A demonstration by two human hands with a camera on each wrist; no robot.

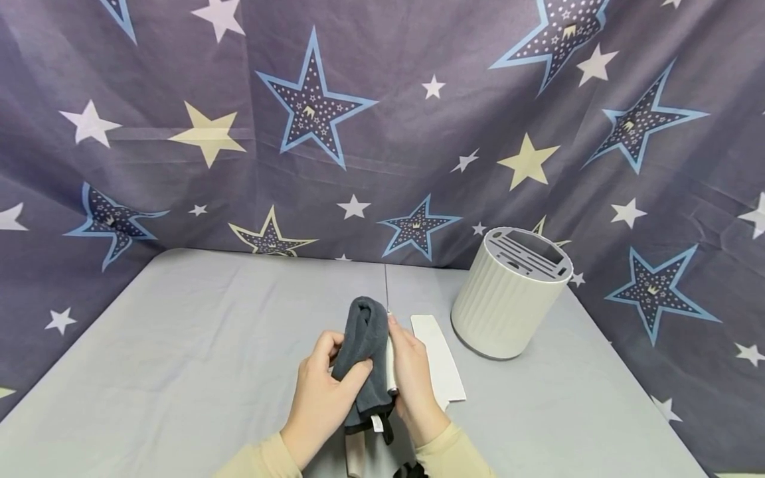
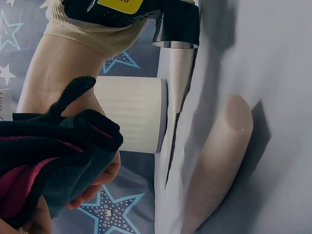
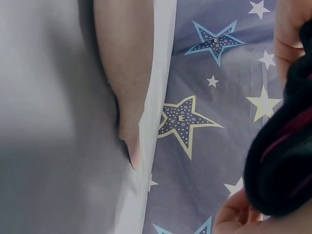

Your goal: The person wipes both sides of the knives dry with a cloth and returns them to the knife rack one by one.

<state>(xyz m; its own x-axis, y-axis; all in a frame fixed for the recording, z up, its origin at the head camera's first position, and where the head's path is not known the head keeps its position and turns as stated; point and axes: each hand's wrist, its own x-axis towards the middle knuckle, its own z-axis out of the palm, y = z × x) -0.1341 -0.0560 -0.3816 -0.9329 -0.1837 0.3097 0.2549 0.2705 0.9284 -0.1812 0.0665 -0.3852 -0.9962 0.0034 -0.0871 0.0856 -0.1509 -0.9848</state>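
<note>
Both hands meet around a folded dark grey cloth (image 1: 366, 355), whose inside shows pink in the left wrist view. My left hand (image 1: 325, 392) grips its left side, thumb pressed on top. Against its right side, my right hand (image 1: 415, 382) holds a white-handled knife (image 1: 391, 365) with a metal butt end. A thin line runs onward from that handle; whether it is the blade edge-on is unclear. Beside the right hand lies a white cleaver (image 1: 438, 355), its handle mostly hidden. Below the cloth, a beige handle (image 1: 355, 455) rests on the table, the remainder covered.
A ribbed cream knife block (image 1: 508, 299) with slots in its top stands at the back right. The table (image 1: 149, 365) has a pale grey cover. Star-patterned fabric (image 1: 358, 133) hangs behind it and at both sides.
</note>
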